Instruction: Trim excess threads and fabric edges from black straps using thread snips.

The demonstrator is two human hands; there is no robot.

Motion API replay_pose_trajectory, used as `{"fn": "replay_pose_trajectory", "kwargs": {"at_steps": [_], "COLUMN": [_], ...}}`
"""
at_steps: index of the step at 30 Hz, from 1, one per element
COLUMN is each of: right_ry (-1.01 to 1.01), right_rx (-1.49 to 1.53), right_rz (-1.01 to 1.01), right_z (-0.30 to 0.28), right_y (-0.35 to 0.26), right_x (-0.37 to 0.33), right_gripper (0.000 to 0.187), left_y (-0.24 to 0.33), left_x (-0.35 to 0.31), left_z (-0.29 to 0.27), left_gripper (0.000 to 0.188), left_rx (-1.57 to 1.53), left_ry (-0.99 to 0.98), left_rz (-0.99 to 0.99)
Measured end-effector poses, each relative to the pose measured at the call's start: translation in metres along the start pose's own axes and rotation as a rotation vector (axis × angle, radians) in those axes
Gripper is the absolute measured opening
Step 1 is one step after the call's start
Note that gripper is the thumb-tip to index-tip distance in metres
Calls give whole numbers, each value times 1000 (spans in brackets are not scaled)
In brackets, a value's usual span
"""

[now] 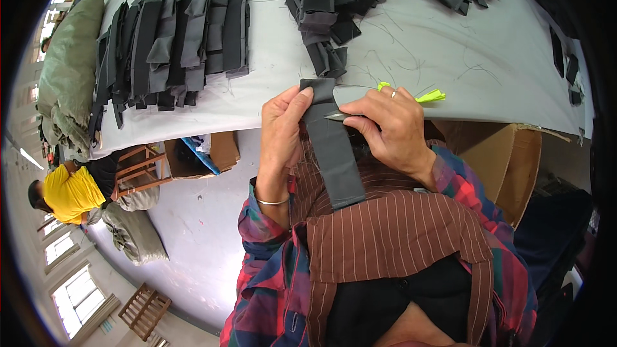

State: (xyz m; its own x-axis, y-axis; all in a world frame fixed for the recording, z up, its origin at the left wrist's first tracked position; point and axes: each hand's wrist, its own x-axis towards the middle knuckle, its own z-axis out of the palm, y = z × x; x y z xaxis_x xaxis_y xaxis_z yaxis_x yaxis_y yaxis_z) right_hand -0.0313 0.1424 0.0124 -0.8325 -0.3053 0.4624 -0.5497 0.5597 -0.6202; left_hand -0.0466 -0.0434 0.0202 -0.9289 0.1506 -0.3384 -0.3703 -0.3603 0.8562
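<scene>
My left hand (pixel 283 125) pinches the top of a dark grey fabric strip (pixel 334 154) between thumb and fingers. The strip hangs down over the table's front edge toward my brown striped apron (pixel 398 231). In my closed right hand (pixel 392 128) is a pair of thread snips (pixel 335 116), its pointed metal tip lying against the strip. Most of the tool is hidden by my fingers. A neon yellow tie (pixel 430 96) sticks out behind that hand.
On the white-covered table (pixel 257 32) lie a row of dark strips (pixel 183 45) at left, a heap of strips (pixel 334 0) ahead and loose threads. Cardboard boxes (pixel 495 160) stand below. At far left are a green sack (pixel 71 64) and a person in yellow (pixel 71 193).
</scene>
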Motion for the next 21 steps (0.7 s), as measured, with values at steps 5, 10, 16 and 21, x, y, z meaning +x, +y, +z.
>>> {"fn": "replay_pose_trajectory", "kwargs": {"at_steps": [5, 10, 16, 21], "right_ry": [89, -5, -38, -49], "right_rx": [374, 266, 137, 179], "right_rz": [425, 109, 18, 25], "right_z": [3, -2, 4, 3], "right_y": [3, -14, -20, -21], "right_x": [-1, 3, 9, 10], "right_gripper": [14, 20, 21, 21], "left_y": [3, 9, 13, 12], "left_x": [-1, -1, 2, 2], "left_z": [-2, -8, -6, -7], "left_gripper": [21, 26, 29, 28], "left_rx": [59, 261, 322, 250], "left_ry": [80, 77, 63, 65], "left_rz": [-18, -27, -15, -18]}}
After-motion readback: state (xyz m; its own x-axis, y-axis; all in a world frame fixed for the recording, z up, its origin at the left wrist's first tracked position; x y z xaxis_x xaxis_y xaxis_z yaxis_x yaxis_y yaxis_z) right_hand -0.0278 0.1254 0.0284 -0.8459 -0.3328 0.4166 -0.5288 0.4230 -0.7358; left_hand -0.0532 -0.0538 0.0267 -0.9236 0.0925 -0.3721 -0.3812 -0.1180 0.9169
